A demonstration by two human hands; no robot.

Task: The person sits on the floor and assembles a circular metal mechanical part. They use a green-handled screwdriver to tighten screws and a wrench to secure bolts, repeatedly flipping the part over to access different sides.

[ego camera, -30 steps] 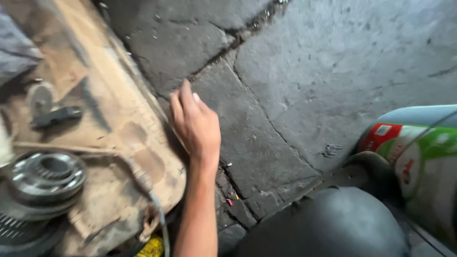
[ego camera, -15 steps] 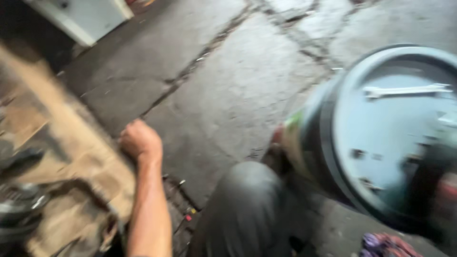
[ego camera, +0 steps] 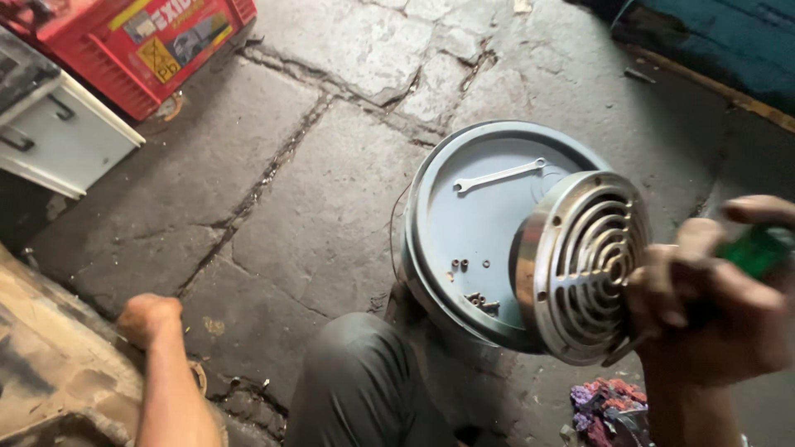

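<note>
— What's the right hand [ego camera: 716, 306] gripping?
— A round metal grille [ego camera: 584, 265], fingers closed around its edge, plus something green.
— And just beyond the grille?
— A grey drum lid [ego camera: 480, 223], bearing a spanner [ego camera: 499, 175] and small bolts [ego camera: 472, 285].
— The left hand [ego camera: 149, 317]?
— Fisted, resting on a worn board [ego camera: 58, 372], well apart. Farther off sits a red battery [ego camera: 157, 41].

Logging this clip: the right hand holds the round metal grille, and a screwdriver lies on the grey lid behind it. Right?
Not quite. The head view shows a wrench, not a screwdriver, on the grey lid. The right hand does hold the grille.
</note>
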